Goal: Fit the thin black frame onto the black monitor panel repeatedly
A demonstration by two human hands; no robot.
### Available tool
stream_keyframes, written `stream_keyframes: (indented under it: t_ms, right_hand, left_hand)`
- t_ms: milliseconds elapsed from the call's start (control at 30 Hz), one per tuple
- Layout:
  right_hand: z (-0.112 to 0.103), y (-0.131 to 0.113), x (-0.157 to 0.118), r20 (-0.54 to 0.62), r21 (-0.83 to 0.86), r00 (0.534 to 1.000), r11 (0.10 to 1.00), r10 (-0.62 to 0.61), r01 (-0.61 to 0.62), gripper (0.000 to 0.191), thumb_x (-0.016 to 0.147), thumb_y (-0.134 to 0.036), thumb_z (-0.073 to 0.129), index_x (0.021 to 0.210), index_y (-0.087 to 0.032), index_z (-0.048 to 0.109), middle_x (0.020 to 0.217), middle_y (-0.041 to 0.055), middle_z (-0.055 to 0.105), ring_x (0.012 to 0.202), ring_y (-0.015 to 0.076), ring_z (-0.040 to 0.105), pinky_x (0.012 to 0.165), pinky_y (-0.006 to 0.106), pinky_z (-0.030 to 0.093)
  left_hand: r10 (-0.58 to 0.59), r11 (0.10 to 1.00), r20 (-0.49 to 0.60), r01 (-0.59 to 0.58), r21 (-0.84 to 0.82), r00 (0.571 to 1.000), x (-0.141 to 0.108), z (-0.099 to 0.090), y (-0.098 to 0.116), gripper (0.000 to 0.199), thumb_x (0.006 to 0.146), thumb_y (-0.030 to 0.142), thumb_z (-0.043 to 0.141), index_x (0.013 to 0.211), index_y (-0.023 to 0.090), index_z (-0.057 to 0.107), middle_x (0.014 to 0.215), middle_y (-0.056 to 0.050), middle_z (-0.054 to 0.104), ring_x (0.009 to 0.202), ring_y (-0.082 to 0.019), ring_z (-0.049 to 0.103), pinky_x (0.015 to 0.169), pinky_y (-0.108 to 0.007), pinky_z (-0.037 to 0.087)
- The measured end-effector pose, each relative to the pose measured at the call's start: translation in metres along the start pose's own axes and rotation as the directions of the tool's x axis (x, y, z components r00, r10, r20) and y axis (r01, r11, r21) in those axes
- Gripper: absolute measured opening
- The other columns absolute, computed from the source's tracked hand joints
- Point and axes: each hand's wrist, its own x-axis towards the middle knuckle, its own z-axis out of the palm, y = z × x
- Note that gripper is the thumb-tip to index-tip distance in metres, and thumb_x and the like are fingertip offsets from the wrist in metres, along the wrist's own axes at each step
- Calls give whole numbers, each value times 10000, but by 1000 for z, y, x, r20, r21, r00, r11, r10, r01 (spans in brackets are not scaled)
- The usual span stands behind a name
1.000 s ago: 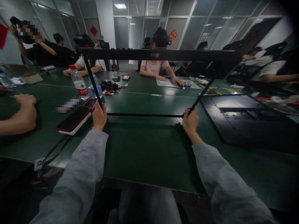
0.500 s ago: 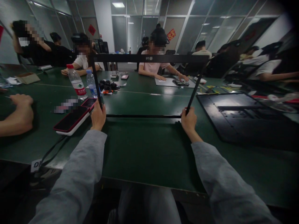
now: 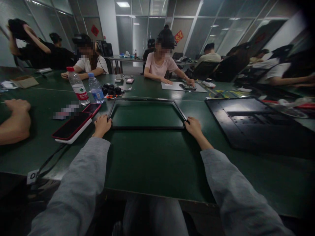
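A thin black monitor bezel [image 3: 147, 128], an empty rectangular frame, lies nearly flat at the green table's [image 3: 157, 160] middle. My left hand [image 3: 102, 126] grips its left side close to the near corner, fingers closed around the edge. At the opposite side, my right hand [image 3: 193, 127] holds the right edge near the other near corner. Green tabletop shows through the opening. Whether the bezel rests fully on the table or is slightly raised, I cannot tell. To the right of my right hand lies a large black monitor back panel [image 3: 248, 123].
Left of my left hand are a red-edged phone [image 3: 71, 126] on a white block, a red-capped bottle [image 3: 80, 88] and a blue-capped bottle [image 3: 96, 89]. Another person's arm [image 3: 16, 121] rests at the left. Across the table, a person in pink [image 3: 161, 65] handles small parts.
The bezel has swung down from upright to nearly flat, its far edge dropping toward the table. Both my hands have kept hold of its sides and turned with it.
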Motion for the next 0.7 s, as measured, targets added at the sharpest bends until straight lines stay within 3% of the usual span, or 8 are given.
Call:
stream_keyframes:
  t_ms: [167,300,400,533,633,700]
  right_hand:
    - [-3,-3,0,20,14,999,999,37,-37,492,962,-288,478,1335,-97,736,1495,199,618,1421,351,528,1189,504,433]
    - [-4,-3,0,18,39,998,997,62,-63,494,940,-300,501,1328,-105,739,1477,199,625,1405,345,539,1179,503,441]
    - [-2,-1,1,-13,73,999,996,47,-46,480,915,-301,522,1295,-115,747,1425,205,650,1354,344,569,1161,516,452]
    - [-1,2,3,-69,123,998,992,13,-5,420,867,-277,557,1205,-139,766,1264,195,714,1241,331,619,1138,523,455]
    - [-3,2,4,-92,135,995,991,31,-19,373,835,-247,563,1132,-142,763,1150,182,733,1194,327,631,1141,537,429]
    - [-5,1,4,-100,131,994,991,45,-31,348,830,-239,557,1098,-141,756,1112,178,734,1185,326,634,1147,550,408]
  left_hand:
    - [7,1000,3,-7,-24,1000,1,1,-3,487,1023,335,490,1458,188,653,1612,-185,547,1510,-414,434,1200,-640,375]
    - [11,998,-27,-13,-60,1000,-2,-1,0,573,1033,362,473,1577,197,545,1627,-195,523,1510,-425,434,1183,-661,389]
    - [104,988,-9,-104,-117,995,-3,-6,5,631,1038,449,488,1623,214,482,1664,-180,482,1536,-400,412,1191,-641,391]
    - [351,924,147,-315,-218,925,-9,-10,9,682,942,618,641,1528,272,599,1588,-144,582,1495,-380,479,1202,-601,385]
    - [419,897,167,-378,-231,893,-14,-9,11,692,772,646,826,1360,294,727,1515,-149,642,1443,-427,511,1175,-618,391]
    - [436,886,149,-395,-242,887,-16,-8,12,575,740,630,858,1199,292,785,1448,-141,684,1386,-426,547,1147,-611,407]
